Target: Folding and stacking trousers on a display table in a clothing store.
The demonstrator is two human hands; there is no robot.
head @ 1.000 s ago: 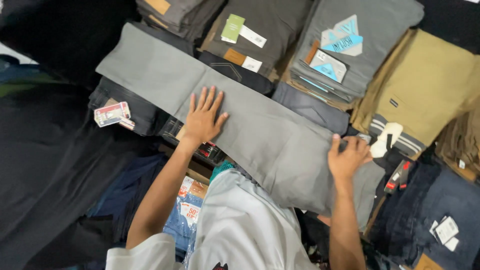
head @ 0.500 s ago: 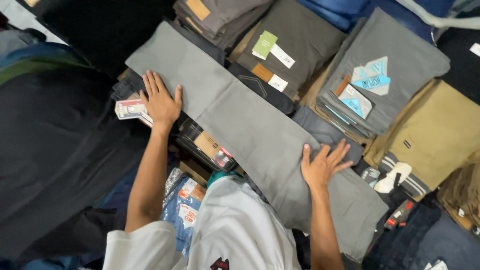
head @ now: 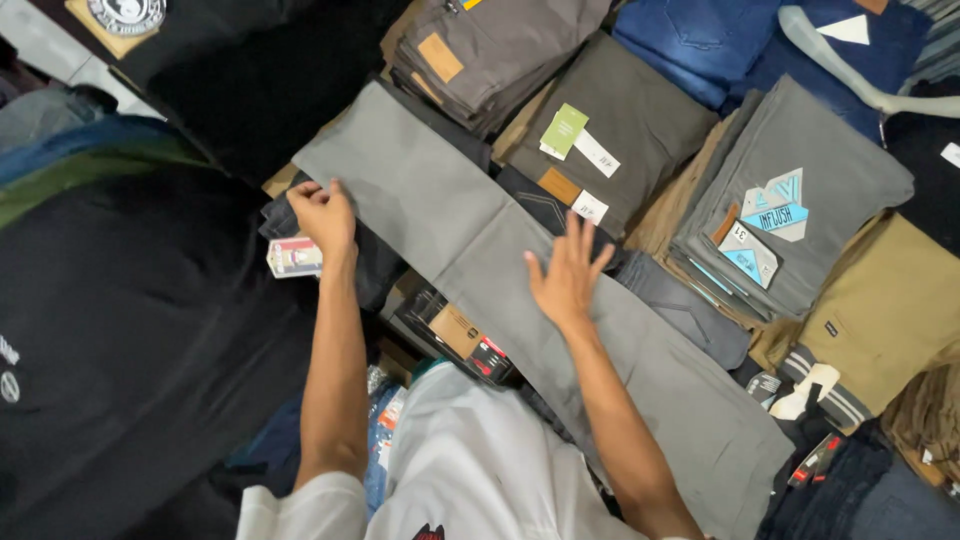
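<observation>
We are looking down at our two hands on the grey pants (head: 480, 260); the pants are lying long and flat, slanting from the upper left to the lower right, on top of many other folded clothes.

Our left hand (head: 322, 215) is resting at the near edge of the pants close to their upper end; its fingers are curling together around that edge, so it seems to be pinching the cloth, though we cannot see under the fingers. Our right hand (head: 565, 275) is lying flat on the middle of the pants; its fingers are spreading wide apart and holding nothing, just pressing down.

We are thinking the pants are soft and floppy; they are bending over the bumps of the piles below; they are probably light, not slippery, and not easy to break. A soft thing like this is going to sag if we are lifting it by one spot; so we are thinking the best places to take hold are the edge near the upper end and the fold line in the middle, one hand on each.

Just below the left hand a small red tag (head: 294, 256) is showing; beside the right hand a dark stack (head: 620, 130) with a green tag (head: 563, 131) is sitting; farther right a grey stack (head: 800, 190) is lying near tan pants (head: 890, 310).
</observation>
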